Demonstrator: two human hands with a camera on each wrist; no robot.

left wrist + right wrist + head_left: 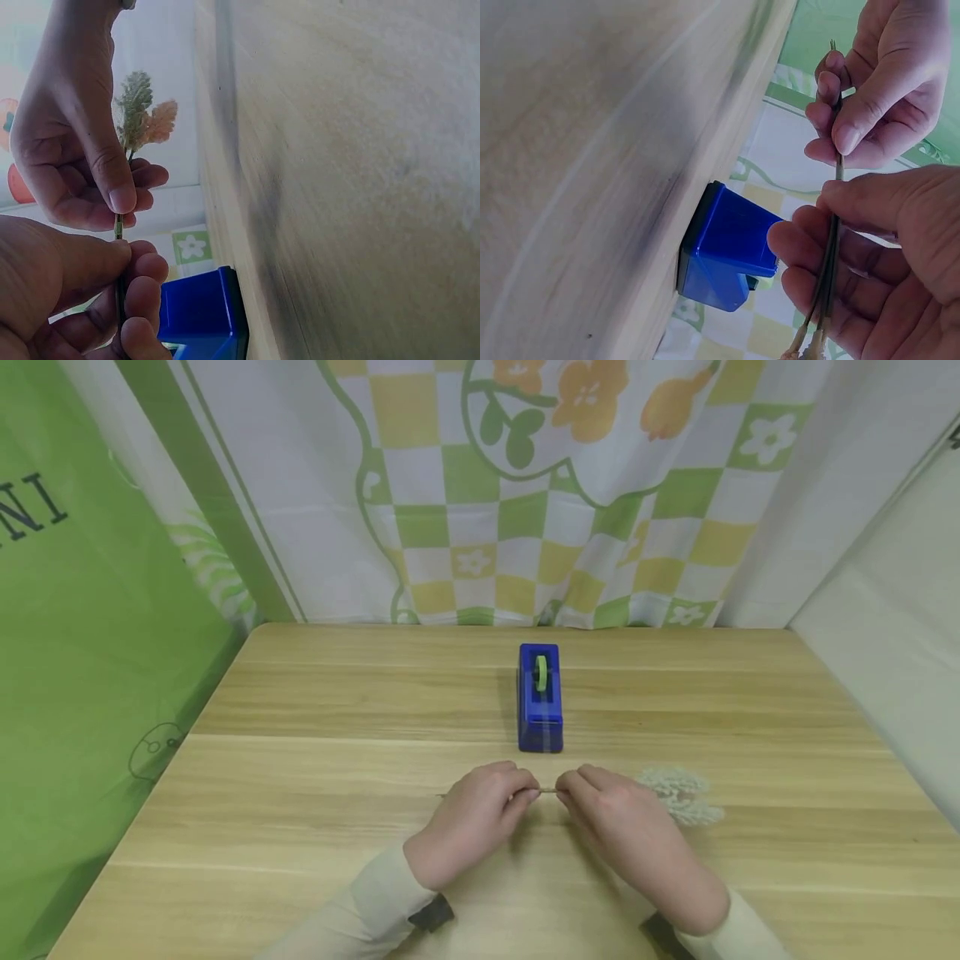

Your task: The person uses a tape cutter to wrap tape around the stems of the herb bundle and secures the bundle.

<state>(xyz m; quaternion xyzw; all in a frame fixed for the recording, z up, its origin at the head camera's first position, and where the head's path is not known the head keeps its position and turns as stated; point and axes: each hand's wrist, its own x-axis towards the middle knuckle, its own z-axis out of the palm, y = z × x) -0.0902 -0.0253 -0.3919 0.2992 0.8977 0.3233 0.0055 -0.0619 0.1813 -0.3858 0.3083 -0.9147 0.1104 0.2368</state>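
Observation:
Both hands pinch one thin bundle of dried flower stems [548, 790], held level just above the table. My left hand [480, 814] grips the bare stem end between thumb and fingers. Close on its right, my right hand [618, 822] pinches the stems nearer the fluffy pale heads [682, 795], which stick out past that hand. In the left wrist view one head is greenish and another is orange-brown [159, 122]. A short paler, shiny stretch of stem [839, 169] shows in the gap between the two thumbs. The fingers hide the rest of the stems.
Beyond the hands a blue tape dispenser [540, 735] stands on the wooden table [337, 693], its yellow-green roll [541, 673] on top. A checked, flowered curtain [517, 527] hangs along the back edge. Green cloth [90, 652] hangs at the left.

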